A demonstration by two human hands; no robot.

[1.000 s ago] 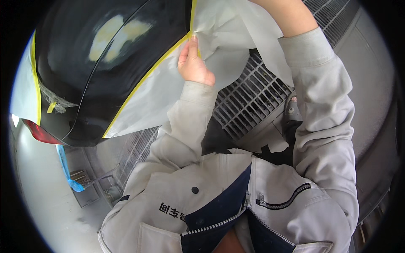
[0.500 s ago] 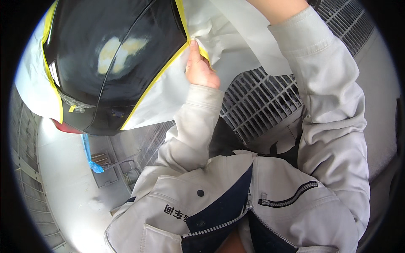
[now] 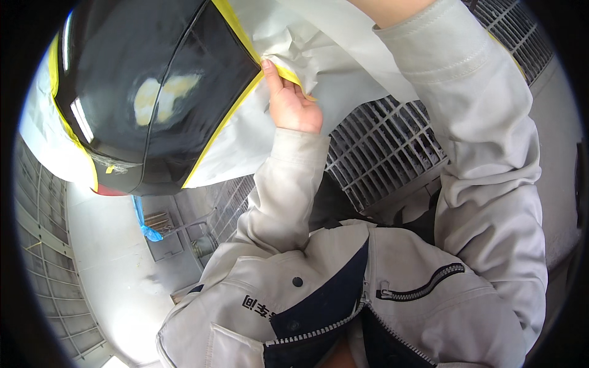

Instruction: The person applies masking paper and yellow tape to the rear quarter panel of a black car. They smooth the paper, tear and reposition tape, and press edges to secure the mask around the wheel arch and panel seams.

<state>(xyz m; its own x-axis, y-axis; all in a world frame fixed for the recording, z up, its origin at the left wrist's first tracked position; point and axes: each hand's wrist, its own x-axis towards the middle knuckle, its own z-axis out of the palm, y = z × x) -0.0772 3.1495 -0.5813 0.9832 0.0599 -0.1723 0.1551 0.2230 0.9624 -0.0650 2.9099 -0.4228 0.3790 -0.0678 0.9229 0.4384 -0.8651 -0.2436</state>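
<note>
The grip of the left hand (image 3: 294,109) is closed narrowly on yellow tape (image 3: 288,74) at the right corner of the black car panel (image 3: 222,66). More of the tape's loose tail is now exposed beside crumpled paper (image 3: 343,58); the corner seems held, the flap unflattened. The right hand is cut off by the view.

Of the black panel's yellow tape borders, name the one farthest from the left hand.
The left-edge border; the upper-right border and lower-right border meet beside the left hand.
</note>
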